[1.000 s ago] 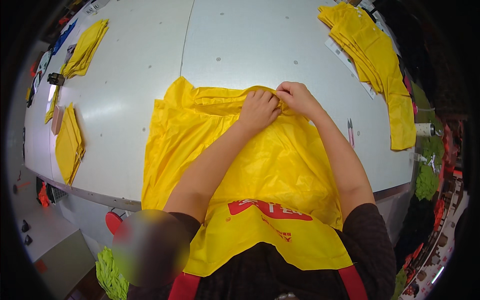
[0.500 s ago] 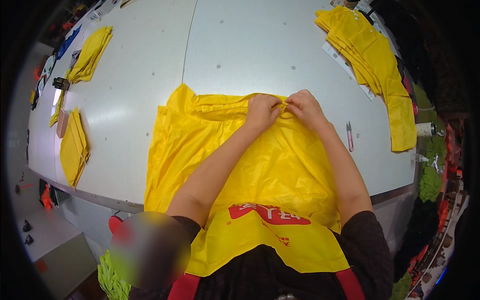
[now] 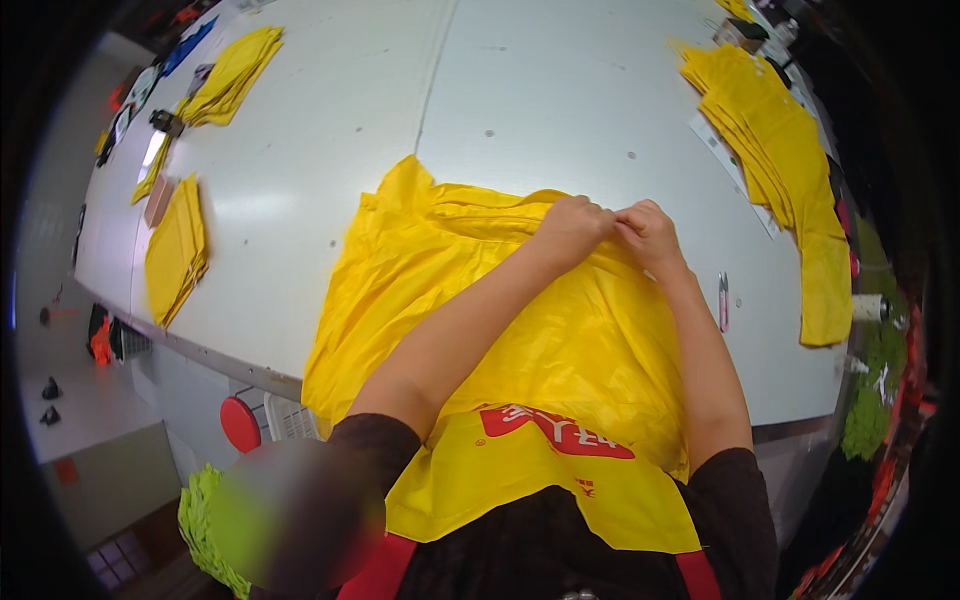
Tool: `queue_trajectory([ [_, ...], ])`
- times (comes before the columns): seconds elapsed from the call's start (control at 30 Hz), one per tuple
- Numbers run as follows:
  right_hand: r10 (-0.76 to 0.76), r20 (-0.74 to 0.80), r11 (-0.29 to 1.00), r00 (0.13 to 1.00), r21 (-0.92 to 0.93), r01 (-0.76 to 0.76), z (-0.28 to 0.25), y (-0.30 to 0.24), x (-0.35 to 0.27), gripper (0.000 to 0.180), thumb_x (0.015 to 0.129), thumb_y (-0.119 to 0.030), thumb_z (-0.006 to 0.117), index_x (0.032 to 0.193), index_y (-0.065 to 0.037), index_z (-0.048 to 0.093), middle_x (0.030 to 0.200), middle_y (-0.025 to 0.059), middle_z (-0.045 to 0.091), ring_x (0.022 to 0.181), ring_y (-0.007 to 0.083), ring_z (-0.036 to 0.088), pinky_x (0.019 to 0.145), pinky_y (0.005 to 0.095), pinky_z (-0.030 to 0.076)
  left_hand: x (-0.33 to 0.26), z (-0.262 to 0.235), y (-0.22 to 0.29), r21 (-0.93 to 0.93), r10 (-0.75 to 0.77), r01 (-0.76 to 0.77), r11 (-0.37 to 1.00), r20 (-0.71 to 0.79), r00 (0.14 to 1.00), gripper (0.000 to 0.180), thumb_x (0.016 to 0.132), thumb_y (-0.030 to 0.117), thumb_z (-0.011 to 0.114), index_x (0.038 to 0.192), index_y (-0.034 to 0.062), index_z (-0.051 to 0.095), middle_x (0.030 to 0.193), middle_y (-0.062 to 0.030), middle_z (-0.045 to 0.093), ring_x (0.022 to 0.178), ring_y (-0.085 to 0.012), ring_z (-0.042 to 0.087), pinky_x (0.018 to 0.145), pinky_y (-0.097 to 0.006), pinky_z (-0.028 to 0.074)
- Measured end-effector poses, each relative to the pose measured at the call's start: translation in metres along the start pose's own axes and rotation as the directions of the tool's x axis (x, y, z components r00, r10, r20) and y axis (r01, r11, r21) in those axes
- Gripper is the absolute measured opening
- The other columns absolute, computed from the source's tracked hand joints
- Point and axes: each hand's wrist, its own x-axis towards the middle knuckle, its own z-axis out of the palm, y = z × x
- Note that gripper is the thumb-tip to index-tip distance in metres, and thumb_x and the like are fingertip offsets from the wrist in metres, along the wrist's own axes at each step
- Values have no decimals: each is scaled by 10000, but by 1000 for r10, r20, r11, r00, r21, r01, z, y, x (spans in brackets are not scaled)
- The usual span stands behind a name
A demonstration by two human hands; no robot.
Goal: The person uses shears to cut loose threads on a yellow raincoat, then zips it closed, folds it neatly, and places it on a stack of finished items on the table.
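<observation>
As the yellow garment (image 3: 585, 340) lies on the bench's (image 3: 540, 90) near part, its long far edge running leftward, we pinch this edge's right portion between left hand (image 3: 577, 232) and right hand (image 3: 648, 238).

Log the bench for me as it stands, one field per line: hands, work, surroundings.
Left hand: curled on the upper edge of the yellow cloth
Right hand: pinching that edge, close beside the left
Cloth state: spread, creased, on the white table
Right side: snips, layered yellow stack
Left side: folded yellow pieces
</observation>
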Motion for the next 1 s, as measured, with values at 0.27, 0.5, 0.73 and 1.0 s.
queue_trajectory([
  [0.27, -61, -74, 978, 995, -204, 45, -7, -25, 1, 91, 693, -85, 670, 783, -89, 653, 729, 33, 619, 753, 217, 564, 680, 328, 459, -5, -12, 12, -104, -309, 292, 951, -341, 888, 53, 690, 122, 652, 669, 94, 611, 667, -51, 596, 678, -267, 548, 621, -378, 436],
  [0.5, -27, -134, 950, 991, -313, -16, 2, 6, -9, 106, 692, -70, 663, 788, -97, 626, 753, 38, 613, 767, 225, 569, 671, 333, 456, -60, -52, -47, 147, -481, 604, 783, -472, 739, 84, 660, 135, 663, 606, 109, 604, 683, -38, 601, 685, -263, 547, 611, -386, 407],
  [0.73, -28, -150, 962, 988, -271, -14, 20, 1, -2, 96, 701, -66, 660, 775, -102, 610, 738, 38, 606, 763, 225, 570, 670, 334, 455, -99, -119, -88, 71, -638, 762, 644, -500, 586, 115, 693, 201, 671, 667, 93, 643, 757, -39, 643, 690, -254, 575, 610, -395, 403],
  [1.0, -39, -175, 904, 984, -425, -40, 23, -6, 2, 80, 727, -112, 647, 801, -103, 617, 738, 32, 614, 772, 224, 576, 707, 356, 446, -97, -110, -97, -16, -872, 925, 381, -340, 353, 198, 775, 269, 626, 755, 75, 660, 787, -83, 648, 763, -264, 597, 697, -385, 437],
])
